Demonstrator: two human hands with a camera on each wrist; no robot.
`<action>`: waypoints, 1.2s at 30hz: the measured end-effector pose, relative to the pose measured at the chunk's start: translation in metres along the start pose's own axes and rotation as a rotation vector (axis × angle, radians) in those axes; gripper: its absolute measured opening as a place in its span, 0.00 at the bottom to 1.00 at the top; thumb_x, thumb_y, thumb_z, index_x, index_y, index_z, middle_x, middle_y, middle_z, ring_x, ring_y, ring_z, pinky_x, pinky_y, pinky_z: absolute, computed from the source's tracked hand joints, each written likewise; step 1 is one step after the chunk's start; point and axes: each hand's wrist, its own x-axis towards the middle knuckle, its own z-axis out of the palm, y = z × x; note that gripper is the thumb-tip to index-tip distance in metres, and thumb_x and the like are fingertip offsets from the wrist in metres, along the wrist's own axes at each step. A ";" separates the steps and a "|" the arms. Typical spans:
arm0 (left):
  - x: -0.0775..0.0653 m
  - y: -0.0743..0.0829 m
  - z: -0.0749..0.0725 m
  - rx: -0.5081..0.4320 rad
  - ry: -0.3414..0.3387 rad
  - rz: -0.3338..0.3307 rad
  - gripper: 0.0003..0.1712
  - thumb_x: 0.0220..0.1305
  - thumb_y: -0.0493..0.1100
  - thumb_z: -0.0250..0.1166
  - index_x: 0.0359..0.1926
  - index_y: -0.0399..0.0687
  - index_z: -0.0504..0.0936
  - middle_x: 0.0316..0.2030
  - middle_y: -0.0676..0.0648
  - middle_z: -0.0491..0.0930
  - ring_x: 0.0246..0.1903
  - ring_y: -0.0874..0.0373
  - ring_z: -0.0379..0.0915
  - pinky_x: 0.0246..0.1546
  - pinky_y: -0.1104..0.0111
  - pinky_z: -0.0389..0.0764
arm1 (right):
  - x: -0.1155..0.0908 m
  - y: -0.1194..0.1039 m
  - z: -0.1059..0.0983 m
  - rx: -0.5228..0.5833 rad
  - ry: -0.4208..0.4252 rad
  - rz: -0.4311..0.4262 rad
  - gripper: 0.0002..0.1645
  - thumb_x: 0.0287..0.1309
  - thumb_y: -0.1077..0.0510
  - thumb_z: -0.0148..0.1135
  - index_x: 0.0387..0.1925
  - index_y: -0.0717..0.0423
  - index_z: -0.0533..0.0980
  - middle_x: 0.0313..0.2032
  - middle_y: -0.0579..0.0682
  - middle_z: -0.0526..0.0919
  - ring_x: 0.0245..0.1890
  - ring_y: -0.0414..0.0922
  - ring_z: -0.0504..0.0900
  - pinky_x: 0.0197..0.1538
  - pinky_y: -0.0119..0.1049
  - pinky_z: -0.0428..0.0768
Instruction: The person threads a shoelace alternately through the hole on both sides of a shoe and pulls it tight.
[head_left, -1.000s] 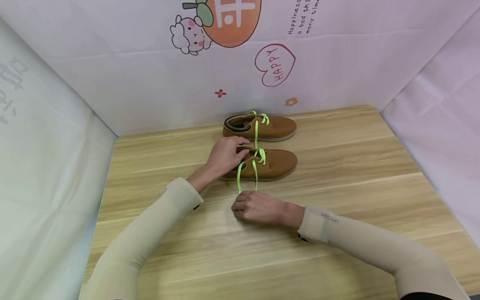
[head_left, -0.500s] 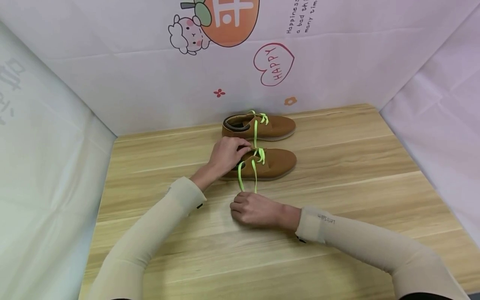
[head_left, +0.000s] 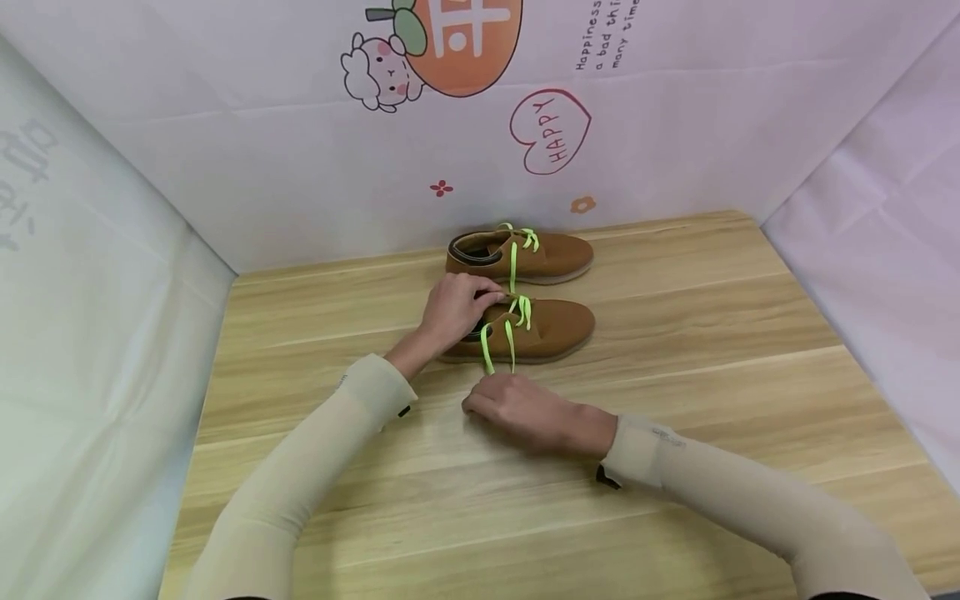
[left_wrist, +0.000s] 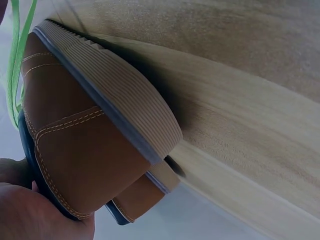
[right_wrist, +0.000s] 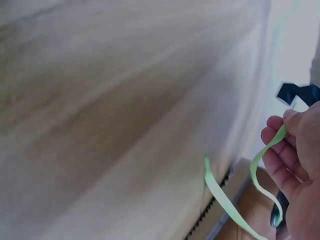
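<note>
A brown shoe (head_left: 562, 327) with bright green laces stands nearest, toe to the right. My left hand (head_left: 454, 310) reaches over its opening, thumb and forefinger pinching the tongue at the top. In the left wrist view, the shoe's heel (left_wrist: 85, 165) fills much of the picture beside that hand. Just in front of the shoe is my right hand (head_left: 528, 410), low over the table. It pinches a green shoelace (right_wrist: 270, 144) between thumb and fingers. Another stretch of lace (right_wrist: 220, 192) hangs loose over the shoe's side.
A matching brown shoe (head_left: 566, 253) stands parallel behind, close to the printed white cloth wall (head_left: 300, 183). The wooden table (head_left: 712, 350) extends to both sides, with white cloth at left and right. A green lace (head_left: 513, 262) lies across the back shoe's side.
The left thumb and forefinger have come together at the tongue. My right hand has dipped, then moved slightly toward the shoe, leaving less lace visible. Both shoes stay put.
</note>
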 end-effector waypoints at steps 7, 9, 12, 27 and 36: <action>0.001 0.002 0.001 0.003 0.005 -0.008 0.11 0.75 0.47 0.68 0.47 0.49 0.94 0.36 0.50 0.92 0.17 0.64 0.54 0.23 0.69 0.58 | 0.002 0.010 -0.018 0.129 0.186 0.172 0.04 0.64 0.68 0.73 0.40 0.62 0.87 0.38 0.50 0.91 0.40 0.41 0.90 0.45 0.32 0.87; 0.001 0.002 0.001 0.006 0.003 0.000 0.12 0.76 0.46 0.67 0.48 0.48 0.94 0.38 0.50 0.92 0.17 0.63 0.56 0.23 0.69 0.60 | 0.003 0.014 -0.023 0.140 0.230 0.224 0.05 0.60 0.68 0.75 0.38 0.62 0.88 0.37 0.50 0.92 0.37 0.41 0.91 0.42 0.33 0.87; 0.001 0.002 0.002 0.007 0.000 0.007 0.12 0.77 0.45 0.66 0.49 0.47 0.93 0.39 0.49 0.92 0.17 0.63 0.57 0.24 0.69 0.61 | 0.004 0.019 -0.032 0.175 0.279 0.324 0.04 0.58 0.69 0.76 0.36 0.61 0.89 0.34 0.50 0.92 0.33 0.41 0.91 0.38 0.34 0.87; -0.002 0.002 0.003 0.001 -0.001 -0.004 0.12 0.77 0.43 0.65 0.49 0.45 0.93 0.29 0.50 0.88 0.17 0.64 0.55 0.22 0.70 0.59 | 0.003 0.064 -0.063 0.301 0.308 0.819 0.05 0.68 0.62 0.72 0.35 0.58 0.90 0.29 0.50 0.91 0.27 0.41 0.85 0.30 0.31 0.78; -0.001 0.000 0.004 0.004 0.023 0.016 0.11 0.76 0.42 0.66 0.47 0.45 0.93 0.19 0.53 0.79 0.15 0.64 0.54 0.20 0.70 0.56 | 0.011 0.070 -0.065 0.185 0.298 0.881 0.07 0.66 0.60 0.72 0.36 0.61 0.90 0.32 0.53 0.92 0.30 0.47 0.89 0.36 0.44 0.86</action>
